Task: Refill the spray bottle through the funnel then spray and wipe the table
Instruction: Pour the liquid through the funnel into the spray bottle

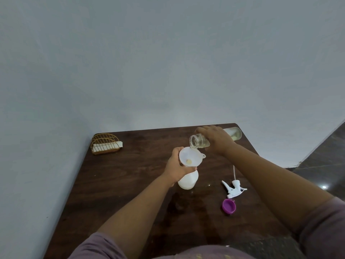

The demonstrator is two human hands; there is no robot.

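A white spray bottle [187,181] stands upright on the dark wooden table [130,184] with a white funnel [190,157] seated in its neck. My left hand [176,168] grips the bottle's neck just under the funnel. My right hand [214,139] holds a clear bottle [199,141] tipped almost flat, its open mouth over the funnel's rim, and pale yellowish liquid lies inside it. A little liquid shows at the bottom of the funnel. The white trigger sprayer head [233,187] with its dip tube lies on the table to the right.
A purple cap [229,206] lies near the sprayer head. A gold wire napkin holder [105,144] with white napkins stands at the table's far left corner. Grey walls border the table at the back and left. Dark floor shows to the right.
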